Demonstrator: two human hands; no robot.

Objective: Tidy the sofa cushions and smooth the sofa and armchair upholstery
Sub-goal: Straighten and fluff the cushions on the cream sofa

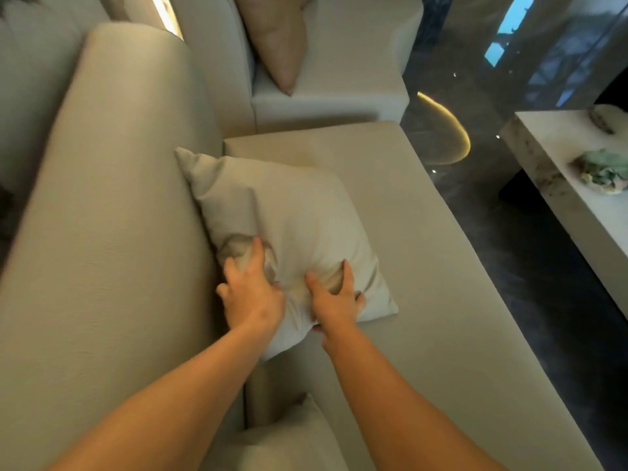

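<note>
A beige square cushion (282, 212) leans against the backrest (112, 198) of the cream sofa, its lower edge resting on the seat (424, 266). My left hand (249, 290) grips the cushion's near left part, bunching the fabric. My right hand (334, 297) clutches its near edge, fingers pressed into the cover. Part of another pale cushion (285, 436) shows at the bottom between my forearms. A tan cushion (275, 39) stands on the cream armchair (339, 93) beyond the sofa's far end.
A white marble coffee table (557, 171) stands at the right, holding a crumpled greenish cloth (603, 169) and a small dark object (601, 119). Dark glossy floor (509, 283) runs between sofa and table, with a curved light reflection.
</note>
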